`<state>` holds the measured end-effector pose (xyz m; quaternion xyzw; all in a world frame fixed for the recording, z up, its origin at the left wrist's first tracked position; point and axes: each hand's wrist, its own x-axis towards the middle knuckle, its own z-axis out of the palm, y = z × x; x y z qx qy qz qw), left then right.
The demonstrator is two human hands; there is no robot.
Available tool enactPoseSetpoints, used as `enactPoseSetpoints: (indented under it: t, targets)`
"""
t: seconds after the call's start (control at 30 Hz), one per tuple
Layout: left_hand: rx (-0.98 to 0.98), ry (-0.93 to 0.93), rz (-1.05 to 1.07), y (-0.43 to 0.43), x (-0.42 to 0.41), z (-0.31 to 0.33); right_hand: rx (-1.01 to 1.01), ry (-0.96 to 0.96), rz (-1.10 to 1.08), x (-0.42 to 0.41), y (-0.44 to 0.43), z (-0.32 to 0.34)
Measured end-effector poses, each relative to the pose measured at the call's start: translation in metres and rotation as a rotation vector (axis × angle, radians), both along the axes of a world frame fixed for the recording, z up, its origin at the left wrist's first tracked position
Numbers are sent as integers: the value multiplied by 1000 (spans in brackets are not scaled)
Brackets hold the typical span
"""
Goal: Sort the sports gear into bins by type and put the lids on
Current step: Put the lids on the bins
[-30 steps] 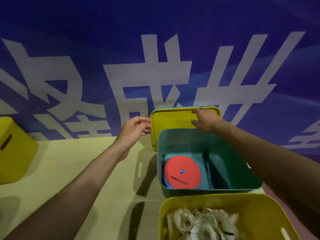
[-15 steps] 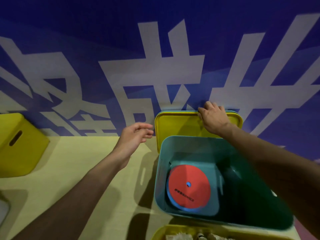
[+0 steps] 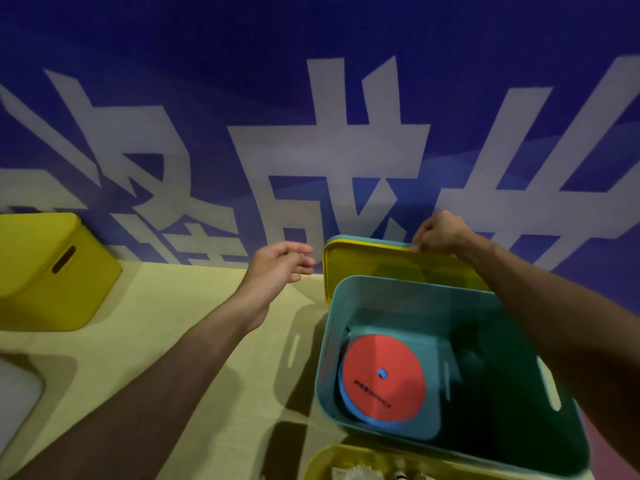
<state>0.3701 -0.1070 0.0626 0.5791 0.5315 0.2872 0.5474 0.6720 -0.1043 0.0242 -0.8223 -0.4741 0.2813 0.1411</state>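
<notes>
Since a second ago the right hand (image 3: 441,232) has climbed from the face of the yellow lid (image 3: 388,263) to its top edge, where the fingers now pinch the rim, while the left hand (image 3: 277,268) hangs just beside the lid's left edge, fingers loosely spread and holding nothing. Largest on the pale bench (image 3: 166,323) is the teal bin (image 3: 457,368), a smooth, round-cornered plastic tub with slotted handles, standing toward the right side; the lid leans upright behind it at the back edge, a teal lid (image 3: 367,238) seemingly stacked behind. At the bin's bottom lies a flat red disc (image 3: 382,374) over a blue one. This looks like the lidding step: next, lift the lid clear with both hands.
</notes>
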Motion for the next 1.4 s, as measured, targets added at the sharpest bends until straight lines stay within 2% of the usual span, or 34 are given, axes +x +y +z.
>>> enactPoseSetpoints:
  t: [0.13,0.27,0.37,0.5,0.6,0.77,0.97,1.13,1.23,1.33,1.4]
  targets:
    - [-6,5,-11,0,1,3,12,42,-49,0,-1,1]
    - [1,8,-15,-3,3,4,128,38,-69,-2,1,3]
    - [-2,20,-28,-4,3,3,186,1,18,-6,-2,7]
    - [-28,38,-58,-5,3,-1,123,-127,310,-14,-9,1]
    - [-25,89,-87,-3,7,-11,113,-258,423,-14,-11,-5]
    - [-48,145,-139,5,26,-34,111,-427,493,-10,-7,-9]
    - [-24,219,-213,22,53,-46,109,-556,472,-11,2,-6]
    - [114,380,-342,41,74,-61,232,-648,380,-15,5,-4]
    - [303,566,-377,49,76,-79,311,-711,348,-18,6,3]
    - [525,714,-313,52,77,-84,357,-744,304,-19,7,13]
    - [573,697,-242,53,77,-83,388,-737,284,-18,7,18]
